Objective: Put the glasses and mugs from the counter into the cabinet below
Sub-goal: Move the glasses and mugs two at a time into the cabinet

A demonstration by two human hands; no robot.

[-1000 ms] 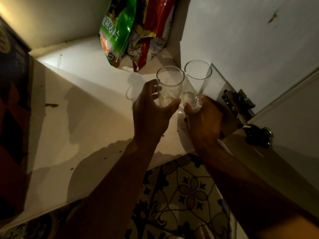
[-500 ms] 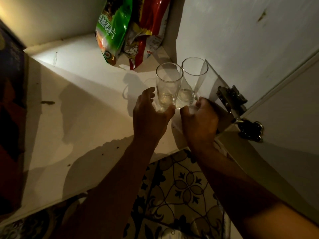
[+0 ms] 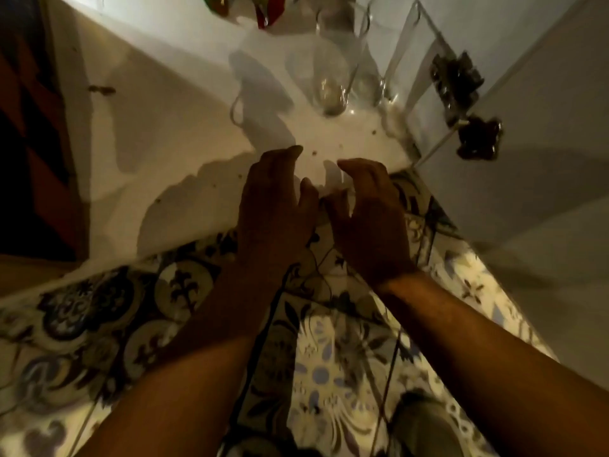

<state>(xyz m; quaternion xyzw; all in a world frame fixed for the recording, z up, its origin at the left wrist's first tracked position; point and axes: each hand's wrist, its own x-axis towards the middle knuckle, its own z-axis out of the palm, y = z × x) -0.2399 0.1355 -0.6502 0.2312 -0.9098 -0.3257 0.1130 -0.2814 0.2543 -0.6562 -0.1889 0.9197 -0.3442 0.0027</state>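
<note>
1. The left hand (image 3: 275, 206) hangs empty over the front edge of the white cabinet shelf (image 3: 171, 133), fingers loosely spread.
2. The right hand (image 3: 369, 212) hangs just beside it, also empty, fingers curled and apart.
3. Two clear glasses stand upright on the shelf, well beyond both hands: one glass (image 3: 329, 80), the other (image 3: 372, 70) touching or nearly touching its right side.
4. The door hinge (image 3: 461, 94) sits further right.
</note>
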